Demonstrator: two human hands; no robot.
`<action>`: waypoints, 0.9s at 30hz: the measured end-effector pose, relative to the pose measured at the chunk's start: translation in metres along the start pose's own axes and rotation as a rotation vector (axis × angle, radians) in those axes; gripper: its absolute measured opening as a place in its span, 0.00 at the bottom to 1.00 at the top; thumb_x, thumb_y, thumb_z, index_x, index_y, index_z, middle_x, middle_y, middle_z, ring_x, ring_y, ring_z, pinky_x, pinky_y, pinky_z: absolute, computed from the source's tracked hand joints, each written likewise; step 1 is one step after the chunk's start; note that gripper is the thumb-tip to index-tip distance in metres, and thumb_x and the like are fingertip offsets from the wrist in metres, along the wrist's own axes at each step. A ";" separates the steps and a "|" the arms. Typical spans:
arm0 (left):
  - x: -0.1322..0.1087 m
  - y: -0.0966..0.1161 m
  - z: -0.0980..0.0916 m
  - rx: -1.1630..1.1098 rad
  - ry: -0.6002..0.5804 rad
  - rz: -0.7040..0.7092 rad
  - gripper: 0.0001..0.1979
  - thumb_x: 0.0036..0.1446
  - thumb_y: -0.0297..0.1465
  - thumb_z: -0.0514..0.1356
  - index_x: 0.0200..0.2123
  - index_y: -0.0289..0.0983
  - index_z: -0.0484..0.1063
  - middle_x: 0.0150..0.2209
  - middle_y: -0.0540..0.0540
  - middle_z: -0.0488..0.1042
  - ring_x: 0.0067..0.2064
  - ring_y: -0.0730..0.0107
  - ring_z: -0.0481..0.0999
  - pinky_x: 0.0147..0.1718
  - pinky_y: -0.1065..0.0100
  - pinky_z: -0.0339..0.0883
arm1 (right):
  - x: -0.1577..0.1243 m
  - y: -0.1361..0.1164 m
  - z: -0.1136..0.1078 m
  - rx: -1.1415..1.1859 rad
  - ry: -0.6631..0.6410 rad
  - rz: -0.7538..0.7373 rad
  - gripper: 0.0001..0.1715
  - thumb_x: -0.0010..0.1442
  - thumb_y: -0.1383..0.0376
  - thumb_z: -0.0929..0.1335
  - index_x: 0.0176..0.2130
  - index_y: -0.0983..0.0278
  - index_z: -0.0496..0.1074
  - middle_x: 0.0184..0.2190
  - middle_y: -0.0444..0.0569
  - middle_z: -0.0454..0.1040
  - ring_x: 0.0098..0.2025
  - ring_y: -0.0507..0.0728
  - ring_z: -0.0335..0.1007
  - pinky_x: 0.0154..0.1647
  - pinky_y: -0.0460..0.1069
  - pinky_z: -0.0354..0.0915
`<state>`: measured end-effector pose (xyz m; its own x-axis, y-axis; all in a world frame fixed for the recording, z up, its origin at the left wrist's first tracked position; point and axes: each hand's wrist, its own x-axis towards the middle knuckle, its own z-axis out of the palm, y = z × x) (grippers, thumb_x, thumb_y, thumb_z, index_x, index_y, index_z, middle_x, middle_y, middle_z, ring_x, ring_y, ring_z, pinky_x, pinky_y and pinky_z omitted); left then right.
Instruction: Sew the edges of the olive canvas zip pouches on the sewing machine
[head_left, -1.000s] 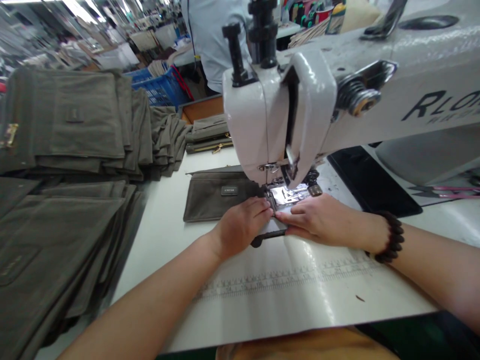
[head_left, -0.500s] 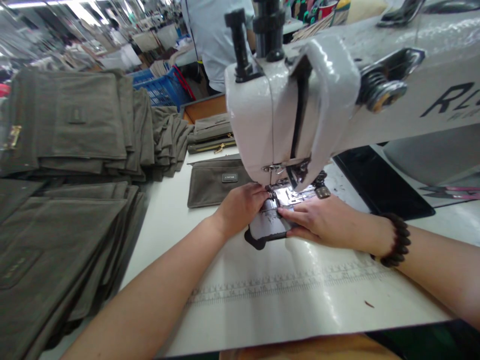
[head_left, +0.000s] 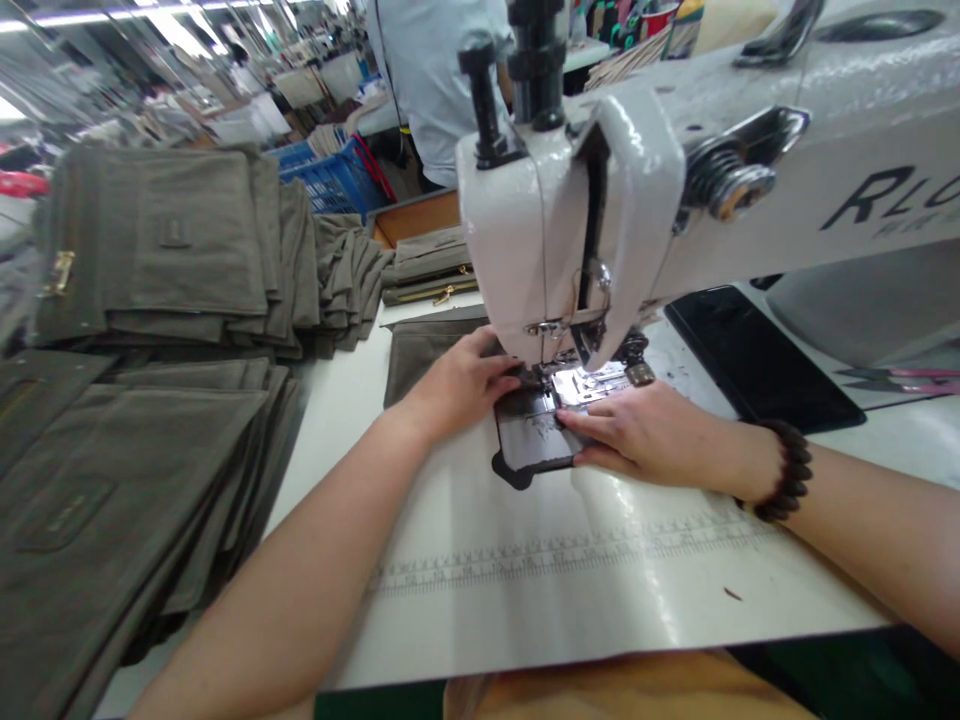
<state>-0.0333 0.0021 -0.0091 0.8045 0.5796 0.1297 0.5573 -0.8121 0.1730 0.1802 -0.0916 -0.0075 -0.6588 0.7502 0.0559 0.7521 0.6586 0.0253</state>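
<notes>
A white sewing machine stands over the white table, its presser foot and needle area lit. My left hand is just left of the needle, over the edge of a flat dark olive pouch, thumb and fingers apart. The hand covers the pouch's right part; whether its fingertips touch any cloth is unclear. On the right, my right hand lies with fingers stretched out on the shiny machine bed plate, near the needle. A dark bead bracelet circles that wrist.
Stacks of olive fabric pieces fill the left side, with zipped pouches behind. A black phone-like slab and pink-handled snips lie right. A printed ruler crosses the table. Beyond are a blue basket and a person.
My left hand has shifted left, away from the needle, and now covers the pouch's label. My right hand stays on the plate. The view has tilted slightly.
</notes>
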 end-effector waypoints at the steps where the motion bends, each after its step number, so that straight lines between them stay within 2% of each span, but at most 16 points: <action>1: -0.003 -0.002 -0.007 0.003 -0.046 -0.046 0.13 0.59 0.33 0.52 0.43 0.36 0.72 0.42 0.44 0.70 0.44 0.64 0.70 0.45 0.64 0.65 | 0.000 0.001 0.000 0.008 -0.009 -0.001 0.20 0.58 0.55 0.63 0.46 0.62 0.68 0.23 0.45 0.72 0.23 0.53 0.66 0.21 0.47 0.41; 4: -0.021 0.011 -0.031 0.036 -0.223 -0.175 0.17 0.57 0.35 0.53 0.48 0.37 0.68 0.40 0.43 0.69 0.41 0.62 0.71 0.42 0.61 0.66 | -0.002 0.004 -0.002 0.067 -0.046 -0.026 0.20 0.60 0.56 0.61 0.48 0.62 0.67 0.26 0.47 0.73 0.25 0.54 0.67 0.22 0.47 0.46; 6: -0.038 0.037 -0.044 -0.024 -0.339 -0.223 0.19 0.54 0.38 0.57 0.49 0.38 0.67 0.39 0.44 0.68 0.38 0.63 0.72 0.39 0.63 0.67 | -0.004 0.006 -0.006 0.124 -0.068 -0.060 0.19 0.61 0.57 0.60 0.48 0.61 0.67 0.28 0.47 0.73 0.28 0.54 0.68 0.24 0.47 0.50; 8: -0.056 0.070 -0.050 -0.157 -0.427 -0.187 0.21 0.53 0.40 0.58 0.49 0.40 0.66 0.40 0.45 0.68 0.38 0.66 0.72 0.38 0.67 0.68 | -0.006 0.005 -0.013 0.153 -0.102 -0.091 0.18 0.61 0.57 0.60 0.47 0.60 0.68 0.28 0.47 0.73 0.29 0.54 0.68 0.25 0.47 0.51; 10: -0.071 0.104 -0.049 -0.137 -0.424 -0.206 0.25 0.51 0.41 0.59 0.51 0.38 0.64 0.43 0.42 0.67 0.40 0.63 0.72 0.39 0.63 0.69 | -0.010 -0.001 -0.023 0.138 -0.163 -0.100 0.17 0.59 0.56 0.62 0.45 0.60 0.69 0.26 0.47 0.72 0.28 0.55 0.68 0.25 0.47 0.52; 12: -0.083 0.131 -0.043 -0.052 -0.345 -0.209 0.32 0.46 0.45 0.62 0.52 0.35 0.63 0.48 0.37 0.64 0.47 0.54 0.68 0.43 0.56 0.66 | -0.016 -0.011 -0.032 0.111 -0.243 -0.083 0.17 0.56 0.56 0.65 0.43 0.61 0.70 0.25 0.47 0.72 0.27 0.56 0.68 0.24 0.47 0.52; 14: -0.090 0.149 -0.035 0.017 -0.263 -0.149 0.37 0.42 0.46 0.64 0.52 0.32 0.62 0.53 0.34 0.60 0.51 0.48 0.63 0.47 0.51 0.63 | -0.026 -0.024 -0.039 0.118 -0.296 -0.068 0.15 0.53 0.58 0.68 0.41 0.61 0.71 0.25 0.47 0.71 0.25 0.55 0.67 0.24 0.47 0.53; 15: -0.094 0.154 -0.031 0.038 -0.234 -0.102 0.35 0.43 0.44 0.64 0.51 0.32 0.62 0.54 0.34 0.60 0.52 0.48 0.63 0.47 0.51 0.62 | -0.033 -0.032 -0.041 0.141 -0.294 -0.070 0.14 0.52 0.59 0.69 0.39 0.62 0.72 0.25 0.47 0.70 0.25 0.55 0.67 0.24 0.47 0.54; 17: -0.099 0.158 -0.022 0.040 -0.188 -0.014 0.22 0.51 0.34 0.60 0.48 0.31 0.64 0.51 0.37 0.64 0.49 0.55 0.66 0.45 0.57 0.65 | -0.049 -0.048 -0.040 0.213 -0.225 -0.077 0.12 0.51 0.60 0.69 0.37 0.62 0.71 0.26 0.46 0.69 0.27 0.54 0.66 0.26 0.47 0.56; 19: -0.103 0.158 -0.016 0.005 -0.118 0.033 0.11 0.55 0.25 0.54 0.43 0.31 0.67 0.44 0.40 0.69 0.43 0.62 0.70 0.41 0.63 0.69 | -0.066 -0.063 -0.033 0.281 -0.092 -0.059 0.10 0.52 0.62 0.68 0.37 0.63 0.70 0.27 0.46 0.68 0.29 0.54 0.64 0.29 0.48 0.58; 21: -0.106 0.155 -0.011 -0.055 -0.015 0.034 0.10 0.56 0.22 0.49 0.39 0.31 0.68 0.39 0.41 0.71 0.39 0.65 0.71 0.38 0.65 0.70 | -0.082 -0.077 -0.022 0.297 0.085 -0.033 0.10 0.56 0.64 0.66 0.39 0.65 0.69 0.27 0.47 0.67 0.30 0.53 0.63 0.31 0.49 0.59; 24: -0.110 0.153 -0.006 -0.121 0.115 0.003 0.10 0.57 0.23 0.48 0.37 0.31 0.68 0.35 0.41 0.72 0.37 0.65 0.71 0.36 0.64 0.71 | -0.097 -0.092 -0.007 0.265 0.334 -0.029 0.11 0.58 0.68 0.63 0.42 0.70 0.67 0.26 0.48 0.67 0.29 0.53 0.61 0.31 0.50 0.59; 27: -0.112 0.152 -0.004 -0.141 0.158 0.006 0.11 0.57 0.24 0.48 0.39 0.31 0.68 0.35 0.41 0.72 0.37 0.66 0.71 0.35 0.65 0.70 | -0.101 -0.100 0.001 0.205 0.412 -0.067 0.11 0.57 0.73 0.62 0.42 0.73 0.66 0.27 0.49 0.67 0.29 0.53 0.61 0.30 0.50 0.59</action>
<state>-0.0394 -0.1863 0.0066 0.7593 0.5874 0.2802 0.5098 -0.8045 0.3049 0.1719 -0.2333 -0.0164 -0.6127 0.6469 0.4540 0.6617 0.7340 -0.1529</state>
